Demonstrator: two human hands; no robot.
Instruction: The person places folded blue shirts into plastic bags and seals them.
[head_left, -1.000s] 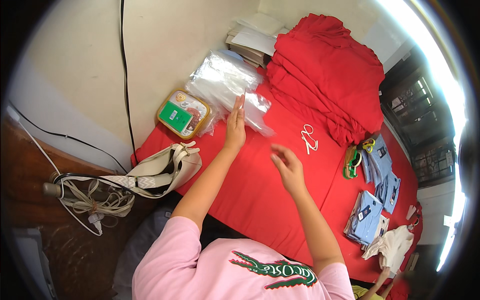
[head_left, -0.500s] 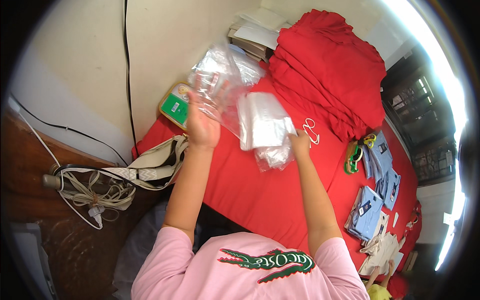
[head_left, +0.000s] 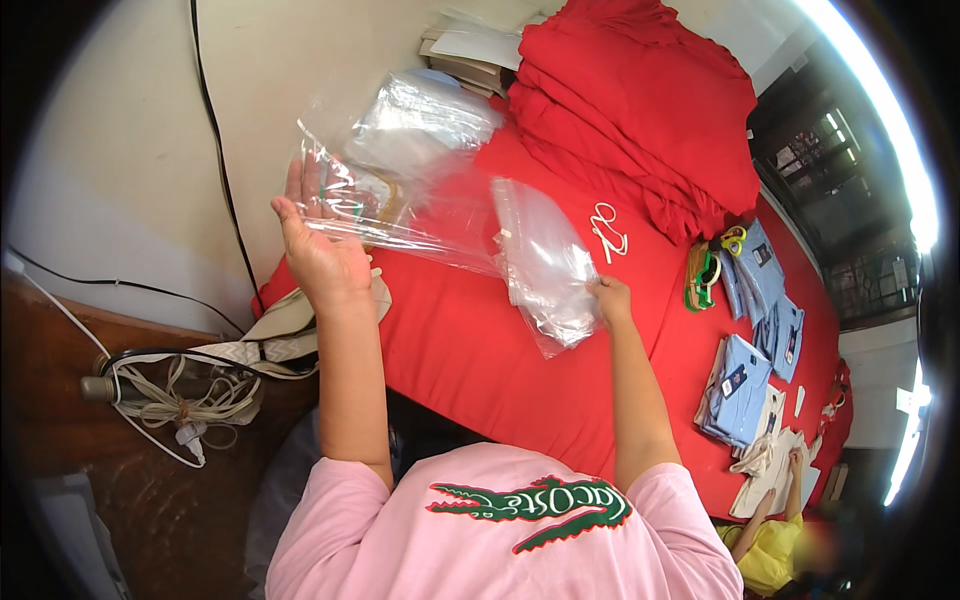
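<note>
A clear plastic bag [head_left: 440, 235] stretches across the left of the red-covered table [head_left: 450, 370]. My left hand [head_left: 328, 255] is raised at its left end, palm up. Its fingers are spread and show through the film; I cannot tell whether they are inside or behind it. At the table's middle, my right hand [head_left: 612, 300] pinches the lower right edge of a bunch of clear plastic bags [head_left: 545, 250]. The stretched bag runs to the left side of this bunch. Beyond my left hand lies another stack of clear plastic bags [head_left: 425, 120].
Red cloth [head_left: 640, 130] is heaped at the back. Right: a white cord [head_left: 608, 235], green tape dispenser [head_left: 700, 275], yellow-handled scissors [head_left: 734, 238], folded blue shirts [head_left: 735, 390]. A person in yellow [head_left: 770, 550] handles a beige garment [head_left: 770, 480]. Left: a strap [head_left: 270, 340], bundled cable [head_left: 195, 390].
My left hand has moved left and turned palm up, drawing the clear bag out into a long stretch. My right hand keeps its pinch on the bunch, slightly lower.
</note>
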